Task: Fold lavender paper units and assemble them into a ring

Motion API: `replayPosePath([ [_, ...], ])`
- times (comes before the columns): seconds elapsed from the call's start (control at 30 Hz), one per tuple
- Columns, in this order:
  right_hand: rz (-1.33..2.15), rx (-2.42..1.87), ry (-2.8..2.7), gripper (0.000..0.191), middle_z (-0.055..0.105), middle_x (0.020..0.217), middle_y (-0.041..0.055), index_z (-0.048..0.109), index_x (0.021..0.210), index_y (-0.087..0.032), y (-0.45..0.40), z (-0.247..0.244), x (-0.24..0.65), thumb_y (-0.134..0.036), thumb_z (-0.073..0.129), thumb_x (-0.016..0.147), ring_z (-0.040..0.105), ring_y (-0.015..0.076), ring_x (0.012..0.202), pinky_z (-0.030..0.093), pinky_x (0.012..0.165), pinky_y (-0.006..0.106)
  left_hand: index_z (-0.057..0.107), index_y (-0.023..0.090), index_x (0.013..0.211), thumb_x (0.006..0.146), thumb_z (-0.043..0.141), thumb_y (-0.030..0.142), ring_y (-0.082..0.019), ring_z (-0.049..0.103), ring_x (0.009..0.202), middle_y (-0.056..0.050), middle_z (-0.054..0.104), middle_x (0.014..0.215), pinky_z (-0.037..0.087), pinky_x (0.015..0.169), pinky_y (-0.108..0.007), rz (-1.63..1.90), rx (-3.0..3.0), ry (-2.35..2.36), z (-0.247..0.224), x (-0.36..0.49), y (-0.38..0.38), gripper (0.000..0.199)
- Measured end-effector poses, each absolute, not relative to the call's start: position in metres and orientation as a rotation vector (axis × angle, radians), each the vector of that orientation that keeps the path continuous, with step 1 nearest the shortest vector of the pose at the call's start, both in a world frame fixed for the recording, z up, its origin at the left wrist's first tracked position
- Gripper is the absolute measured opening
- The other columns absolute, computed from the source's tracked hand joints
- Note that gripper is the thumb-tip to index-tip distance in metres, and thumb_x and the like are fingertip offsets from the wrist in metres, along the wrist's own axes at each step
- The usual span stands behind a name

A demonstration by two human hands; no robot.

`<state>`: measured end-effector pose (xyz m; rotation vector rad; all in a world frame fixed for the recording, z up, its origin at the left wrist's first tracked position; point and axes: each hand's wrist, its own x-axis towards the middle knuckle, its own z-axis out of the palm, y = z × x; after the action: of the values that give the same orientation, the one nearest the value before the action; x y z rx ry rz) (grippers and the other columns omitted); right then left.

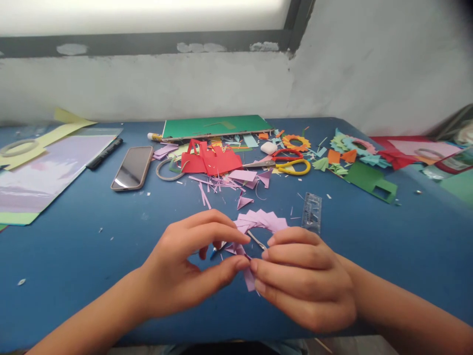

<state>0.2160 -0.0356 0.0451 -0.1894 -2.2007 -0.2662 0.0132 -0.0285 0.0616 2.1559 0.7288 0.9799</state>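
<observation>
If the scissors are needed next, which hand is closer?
Probably the right hand: the scissors lie up and right of the purple paper both hands pinch, while the left hand sits farther left.

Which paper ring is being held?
The lilac folded-paper ring, pinched by both hands; the orange paper ring and pink-and-teal paper ring lie untouched farther back.
</observation>
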Motion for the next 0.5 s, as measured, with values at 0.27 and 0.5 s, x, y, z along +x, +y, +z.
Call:
replayPosePath([
  [0.27, -0.255, -0.100, -2.240, 0.024, 0.069, 0.079, -0.0056, 0.063, 0.054, -0.026, -0.0327, 0.0432, 0.2125, -0.013, 0.060, 0.074, 0.057, 0.0097, 0.070, 0.054, 0.059, 0.019, 0.064, 0.019, 0.079, 0.077, 0.061, 0.016, -0.008, 0.058, 0.059, 0.001, 0.062, 0.074, 0.046, 0.044, -0.012, 0.692, 1.810, 0.859, 0.0666, 0.0143, -0.0333, 0.005],
  [0.5, -0.251, -0.142, -2.305, 0.019, 0.070, 0.080, -0.0035, 0.065, 0.059, -0.023, -0.0318, 0.0447, 0.2130, -0.014, 0.061, 0.075, 0.057, 0.0092, 0.069, 0.054, 0.060, 0.020, 0.064, 0.019, 0.077, 0.074, 0.058, 0.008, -0.009, 0.060, 0.060, 0.002, 0.062, 0.074, 0.050, 0.048, -0.013, 0.756, 1.773, 0.899, 0.0665, 0.0163, -0.0338, 0.013],
])
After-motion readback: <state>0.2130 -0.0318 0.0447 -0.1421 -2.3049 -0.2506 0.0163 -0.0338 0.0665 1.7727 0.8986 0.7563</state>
